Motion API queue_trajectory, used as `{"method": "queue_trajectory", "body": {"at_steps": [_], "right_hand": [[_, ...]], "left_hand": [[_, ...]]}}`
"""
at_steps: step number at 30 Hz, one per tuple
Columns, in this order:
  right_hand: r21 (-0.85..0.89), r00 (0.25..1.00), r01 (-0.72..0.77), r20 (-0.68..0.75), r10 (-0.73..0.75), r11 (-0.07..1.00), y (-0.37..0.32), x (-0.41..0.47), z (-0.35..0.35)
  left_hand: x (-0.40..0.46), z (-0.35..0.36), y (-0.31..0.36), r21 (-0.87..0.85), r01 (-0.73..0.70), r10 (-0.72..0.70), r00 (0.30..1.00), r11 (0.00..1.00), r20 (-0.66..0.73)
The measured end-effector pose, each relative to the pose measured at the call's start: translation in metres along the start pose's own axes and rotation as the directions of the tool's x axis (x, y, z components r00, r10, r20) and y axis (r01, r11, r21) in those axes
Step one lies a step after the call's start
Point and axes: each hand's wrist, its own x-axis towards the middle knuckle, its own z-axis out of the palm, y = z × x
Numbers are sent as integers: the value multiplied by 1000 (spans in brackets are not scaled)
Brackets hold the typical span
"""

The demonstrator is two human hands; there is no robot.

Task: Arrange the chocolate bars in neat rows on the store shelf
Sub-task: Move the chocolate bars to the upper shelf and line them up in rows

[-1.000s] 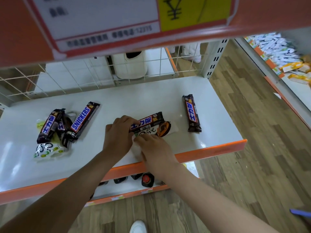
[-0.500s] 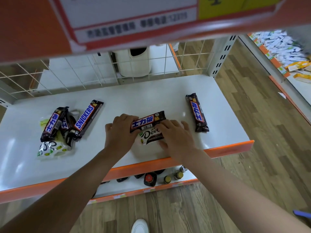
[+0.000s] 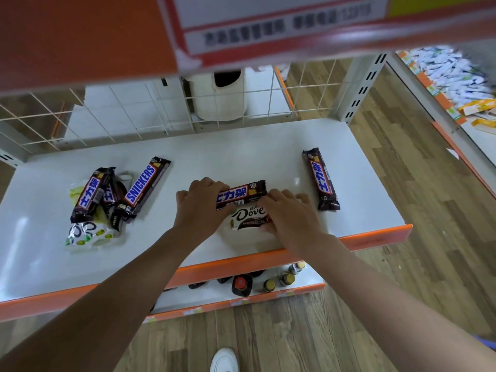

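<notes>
**Chocolate bars half sorted on the white shelf**

Chocolate bars lie scattered across the white shelf (image 3: 268, 146), and only the middle ones are being lined up. At the far left sits a loose heap (image 3: 107, 194): about 3 brown bars cross one another on top of a pale green and white packet (image 3: 86, 233), with a long Snickers bar (image 3: 146, 185) leaning off the pile at a slant. That heap looks untouched, so most of the tidying seems yet to come.

Near the front edge, the left hand (image 3: 200, 208) rests on the left end of a brown bar (image 3: 243, 194), its fingers curled over the wrapper, likely to hold it square. Just in front of that bar, touching it, lies a white Dove bar (image 3: 248, 217). The right hand (image 3: 288, 213) covers the right ends of both, fingers bent and slightly spread; whether it pinches or only presses them I cannot tell. With one hand at each end, the pair can probably be nudged parallel.

Well apart to the right, 1 more brown bar (image 3: 320, 179) lies lengthwise, front to back, perhaps already set as the start of a row.
</notes>
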Motion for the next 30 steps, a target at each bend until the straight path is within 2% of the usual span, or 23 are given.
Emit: {"method": "queue_trajectory", "body": {"at_steps": [6, 10, 14, 19, 26, 30], "right_hand": [[-97, 998, 57, -18, -59, 994, -1, -3, 1], [-129, 997, 77, -18, -80, 989, -1, -5, 1], [-127, 995, 86, -47, -92, 988, -1, -8, 3], [-177, 991, 80, -89, -97, 981, -3, -9, 5], [-201, 944, 81, -297, -140, 976, -9, -18, 14], [-195, 940, 89, -309, -147, 977, -13, -27, 13]], "left_hand": [[-3, -5, -3, 150, -86, 86, 996, 985, 6], [-5, -7, -6, 207, -96, 94, 995, 974, 19], [-8, -8, -13, 121, -88, 86, 996, 989, 21], [-14, -9, -16, 48, -71, 73, 997, 996, -40], [-30, -17, -20, -64, -71, 62, 988, 995, -144], [-40, -22, -19, -67, -79, 67, 983, 995, -168]]}}
